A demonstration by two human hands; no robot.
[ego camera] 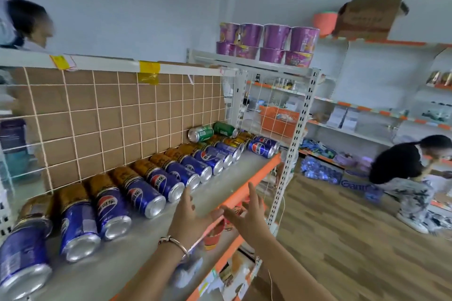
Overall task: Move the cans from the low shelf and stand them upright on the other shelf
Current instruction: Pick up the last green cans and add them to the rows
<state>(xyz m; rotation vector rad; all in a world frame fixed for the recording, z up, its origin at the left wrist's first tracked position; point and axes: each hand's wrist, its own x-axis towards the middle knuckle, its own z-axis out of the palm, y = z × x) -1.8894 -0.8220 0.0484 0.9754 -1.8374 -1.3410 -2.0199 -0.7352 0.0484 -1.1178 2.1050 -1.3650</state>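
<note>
A row of blue cans (156,184) is laid on its side along the grey shelf (220,178), with brown-gold cans (122,176) behind it and two green cans (201,133) at the far end. Both hands are held above the shelf's orange front edge (254,184) with nothing grasped: the left hand (189,215) and the right hand (247,212) are spread, fingers straight. The nearest can is cut off at the frame edge. Items on the lower shelves are blurred. Purple tubs (267,41) are stacked on top; a crouching person (403,168) is seen on the wood floor.
</note>
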